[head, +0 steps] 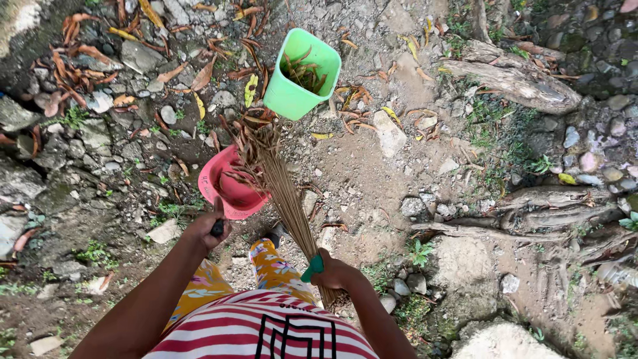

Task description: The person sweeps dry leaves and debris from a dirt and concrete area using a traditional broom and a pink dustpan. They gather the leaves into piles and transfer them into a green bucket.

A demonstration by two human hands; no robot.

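My left hand (207,229) grips the dark handle of a red dustpan (229,189) that rests on the stony ground and holds several dry leaves. My right hand (332,272) is closed around the base of a stick broom (282,189) with a green band. The broom's bristle tips lie across the dustpan's far rim, tangled with brown leaves. A green plastic bin (299,76) stands beyond the dustpan, tilted, with some leaves inside.
Dry orange and brown leaves lie scattered at the upper left and around the bin. Rocks and pebbles cover the dirt. Thick tree roots (515,76) run along the right side. My patterned trouser legs and striped shirt fill the bottom.
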